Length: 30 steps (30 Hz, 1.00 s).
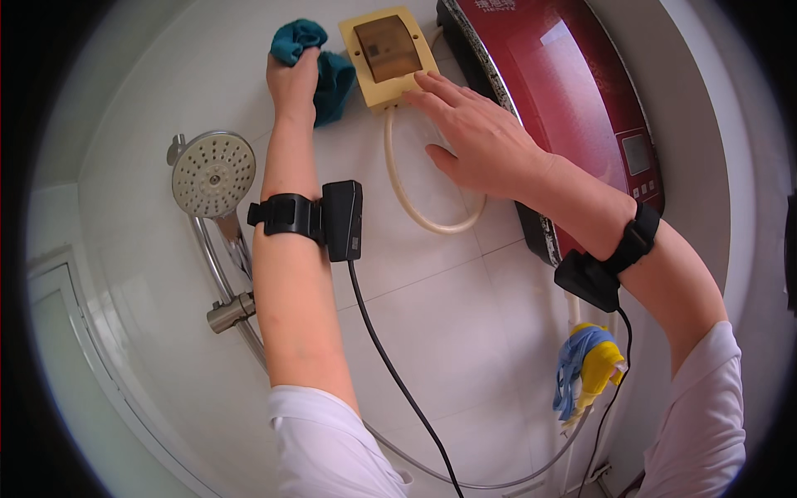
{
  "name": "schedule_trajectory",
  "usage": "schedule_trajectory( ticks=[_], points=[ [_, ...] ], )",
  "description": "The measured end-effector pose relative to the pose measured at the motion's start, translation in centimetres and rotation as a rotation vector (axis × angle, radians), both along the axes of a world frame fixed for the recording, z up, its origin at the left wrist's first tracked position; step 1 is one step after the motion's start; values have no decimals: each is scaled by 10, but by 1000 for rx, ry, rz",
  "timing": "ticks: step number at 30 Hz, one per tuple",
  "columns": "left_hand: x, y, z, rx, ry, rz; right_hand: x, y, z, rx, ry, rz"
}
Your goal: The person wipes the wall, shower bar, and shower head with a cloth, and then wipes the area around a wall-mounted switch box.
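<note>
My left hand point(294, 87) is closed around a teal cloth point(333, 87), part of which bulges above the fist and part hangs to its right, close to the white tiled wall point(411, 324). My right hand point(476, 127) is spread with nothing in it. Its fingertips lie over the lower right corner of a cream electrical switch box point(368, 93); whether they touch it I cannot tell. The box has a tinted brown window cover point(387, 48). A cream cable point(405, 205) loops from its bottom and passes behind my right hand.
A red electric water heater point(560, 81) hangs at the right. Left of my arm, a shower head point(214, 174) sits on a metal rail point(208, 255). Yellow and blue cloth point(588, 361) wraps the fitting below the heater. A grey hose point(485, 485) curves underneath. Black cables trail from both forearm straps.
</note>
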State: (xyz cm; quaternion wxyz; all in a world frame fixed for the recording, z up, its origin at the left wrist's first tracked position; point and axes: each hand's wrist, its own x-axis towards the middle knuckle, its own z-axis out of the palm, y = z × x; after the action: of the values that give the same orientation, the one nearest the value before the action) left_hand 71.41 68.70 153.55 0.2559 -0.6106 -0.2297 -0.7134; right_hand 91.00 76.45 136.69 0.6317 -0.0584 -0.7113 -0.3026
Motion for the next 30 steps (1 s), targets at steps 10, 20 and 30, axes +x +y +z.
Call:
schedule_trajectory(
  ticks=[10,20,30],
  points=[
    [12,16,-77,6,260,-45,19,-14,-12,-177,-153,45],
    [-47,6,-75,342,31,926,17,-9,-16,-110,-191,-21],
    [-50,13,14,117,159,1067,22,-4,-21,-117,-220,-42]
  ],
)
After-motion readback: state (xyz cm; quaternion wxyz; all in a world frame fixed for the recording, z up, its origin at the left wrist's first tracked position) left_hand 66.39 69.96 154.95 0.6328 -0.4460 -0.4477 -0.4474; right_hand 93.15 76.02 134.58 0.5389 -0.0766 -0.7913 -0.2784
